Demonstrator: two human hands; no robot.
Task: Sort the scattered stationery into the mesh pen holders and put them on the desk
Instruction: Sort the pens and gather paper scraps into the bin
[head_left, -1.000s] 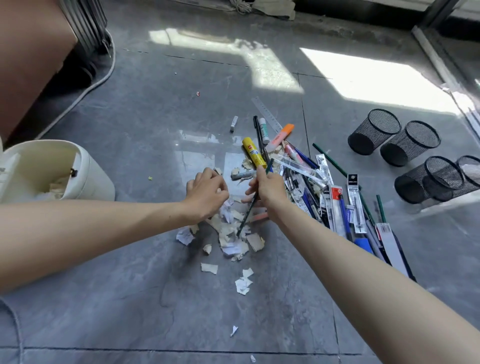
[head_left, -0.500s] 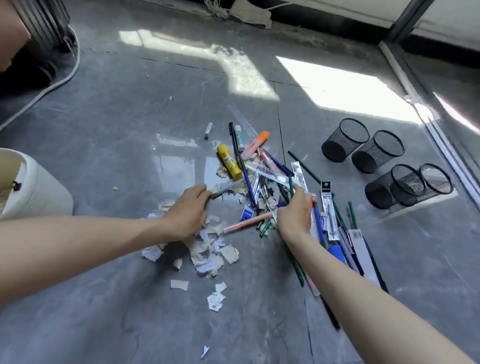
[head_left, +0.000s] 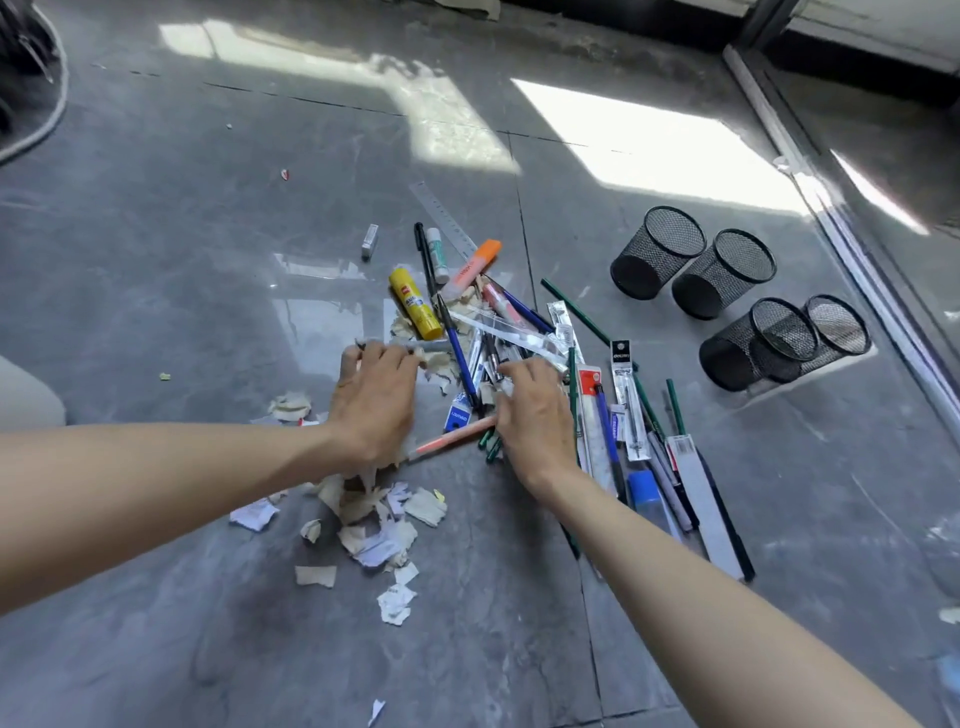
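Curling over a grey pen, the fingers of the left hand pinch it near its dark end. The pen lies flat with its long axis running 9 to 3 o'clock, dark end toward 9. The right hand is palm down at 3 o'clock of the left, its fingers bent into the stationery pile; whether they grip anything I cannot tell.

Just below both hands a peach pencil slants from 8 to 2 o'clock. Between the hands a blue pen runs roughly 11 to 5. At 12 o'clock of the left hand a yellow glue stick lies along 11 to 5. Beyond it an orange highlighter points its cap to 1 o'clock, beside a metal ruler. A clear ruler crosses the pile from 10 to 4.

Packaged refills and green pencils fan out at 3 to 5 o'clock of the right hand, mostly lengthwise 12 to 6. Torn paper scraps lie at 6 o'clock of the left hand.

Four black mesh pen holders sit on the grey floor at 2 o'clock of the pile, well apart from it, their mouths showing toward 1 o'clock.
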